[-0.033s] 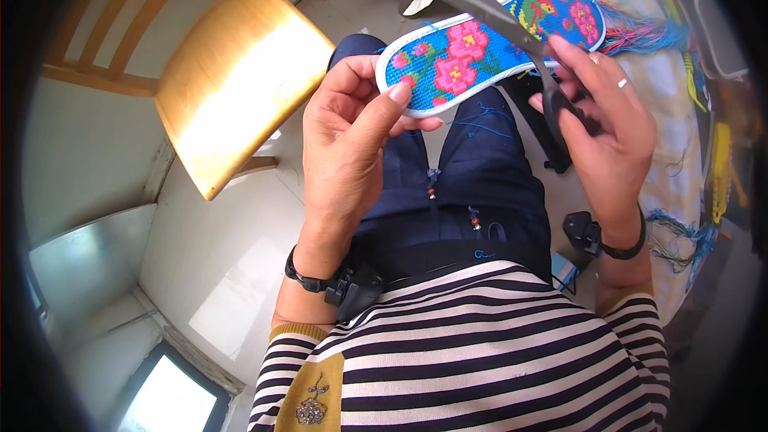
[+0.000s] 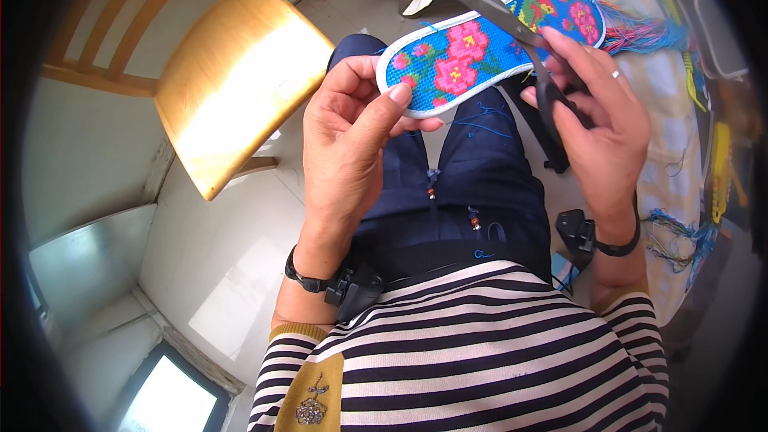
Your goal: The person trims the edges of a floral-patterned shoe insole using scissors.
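An embroidered insole, blue with pink flowers, green leaves and a white bound edge, is spread above my lap. My left hand pinches its near left end, thumb on top and fingers beneath. In my right hand is a pair of dark-handled scissors, its handles around my fingers. The blades point up and left, passing over the insole's middle. Whether they touch the insole I cannot tell. A short blue thread end stands at the insole's upper edge.
A wooden chair stands at the left. At the right lies a pale checked cloth bearing a multicoloured thread bundle, a tangle of blue threads and a yellow tool. Loose blue thread rests on my dark trousers.
My right hand and the scissors have shifted slightly left, the blade tips a little further up and left. My left hand and the insole have stayed in place.
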Demonstrator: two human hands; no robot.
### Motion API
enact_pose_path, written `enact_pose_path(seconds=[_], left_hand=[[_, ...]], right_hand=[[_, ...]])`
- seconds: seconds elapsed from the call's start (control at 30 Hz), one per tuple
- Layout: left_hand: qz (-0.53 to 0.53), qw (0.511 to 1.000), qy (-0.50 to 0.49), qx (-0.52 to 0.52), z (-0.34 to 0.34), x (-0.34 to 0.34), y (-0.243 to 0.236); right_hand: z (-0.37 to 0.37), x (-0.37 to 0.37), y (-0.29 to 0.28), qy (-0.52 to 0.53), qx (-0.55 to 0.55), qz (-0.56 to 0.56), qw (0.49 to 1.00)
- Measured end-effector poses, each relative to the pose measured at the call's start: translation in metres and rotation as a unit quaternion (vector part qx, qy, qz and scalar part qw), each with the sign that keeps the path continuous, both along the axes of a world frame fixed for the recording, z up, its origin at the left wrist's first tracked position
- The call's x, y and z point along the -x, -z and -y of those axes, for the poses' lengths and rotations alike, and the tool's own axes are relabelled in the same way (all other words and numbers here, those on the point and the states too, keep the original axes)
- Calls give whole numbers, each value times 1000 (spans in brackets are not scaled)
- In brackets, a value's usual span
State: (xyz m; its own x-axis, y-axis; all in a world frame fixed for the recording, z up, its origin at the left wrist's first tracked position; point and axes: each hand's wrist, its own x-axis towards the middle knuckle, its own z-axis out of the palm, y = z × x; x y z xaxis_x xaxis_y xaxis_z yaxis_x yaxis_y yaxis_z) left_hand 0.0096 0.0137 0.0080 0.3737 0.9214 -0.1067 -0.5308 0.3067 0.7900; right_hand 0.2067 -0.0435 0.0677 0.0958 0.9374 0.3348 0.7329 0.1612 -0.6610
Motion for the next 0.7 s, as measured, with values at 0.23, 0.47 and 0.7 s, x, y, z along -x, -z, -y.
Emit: enact_pose_path(seconds=[0.23,0.47,0.7], left_hand=[[-6,1000,-5,7,3,0,-2],[0,1000,-4,12,2,5,5],[-9,1000,2,-14,2,5,8]], right_hand=[[-30,39,16,-67,30,-293,953],[-27,23,9,-63,151,-137,977],[-8,10,10,-132,264,-175,939]])
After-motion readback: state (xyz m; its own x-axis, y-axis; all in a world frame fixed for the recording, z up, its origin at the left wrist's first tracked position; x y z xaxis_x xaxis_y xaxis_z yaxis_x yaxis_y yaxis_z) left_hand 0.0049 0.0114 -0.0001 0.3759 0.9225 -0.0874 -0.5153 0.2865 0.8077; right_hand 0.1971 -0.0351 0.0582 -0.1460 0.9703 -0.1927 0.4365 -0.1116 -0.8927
